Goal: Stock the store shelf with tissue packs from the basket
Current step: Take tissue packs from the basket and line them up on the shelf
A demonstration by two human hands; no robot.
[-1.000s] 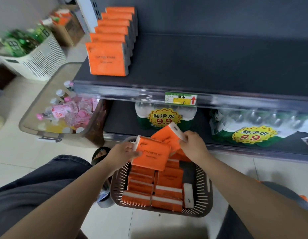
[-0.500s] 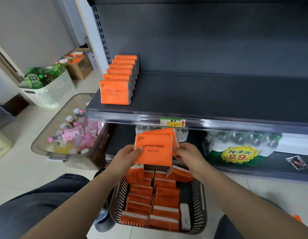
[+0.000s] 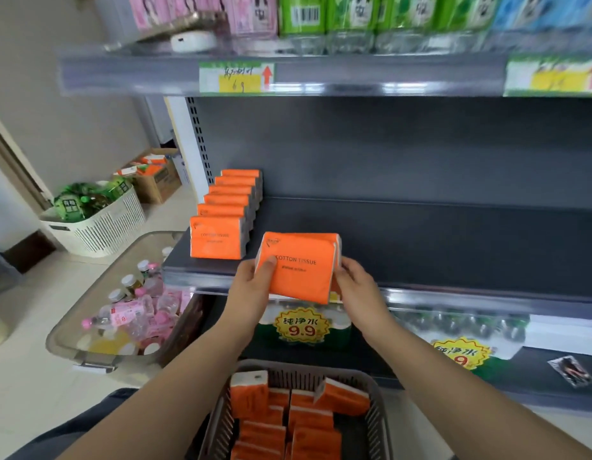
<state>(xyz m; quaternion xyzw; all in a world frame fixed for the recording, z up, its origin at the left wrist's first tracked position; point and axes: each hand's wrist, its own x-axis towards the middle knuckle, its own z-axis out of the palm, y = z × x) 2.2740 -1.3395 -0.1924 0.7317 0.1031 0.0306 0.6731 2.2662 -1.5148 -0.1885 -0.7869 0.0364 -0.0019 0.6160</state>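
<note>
Two orange tissue packs (image 3: 299, 268), pressed together face to face, hang just above the front lip of the dark shelf (image 3: 420, 247). My left hand (image 3: 251, 287) grips their left edge with the thumb on the front face. My right hand (image 3: 356, 287) holds their right edge. A row of several orange packs (image 3: 218, 237) stands on the shelf's left end, left of the held pair. The grey basket (image 3: 381, 423) at the bottom holds several more orange packs (image 3: 288, 416).
Bottled water packs with yellow 9.9 labels (image 3: 303, 327) fill the lower shelf. A clear bin of pink bottles (image 3: 99, 293) stands on the floor at left, a white basket (image 3: 102, 224) behind it. The upper shelf (image 3: 288, 74) overhangs with green and pink goods.
Both hands have lifted the two packs from above the basket up to the shelf's front edge, pressing them together. The view has tilted upward, showing the upper shelf.
</note>
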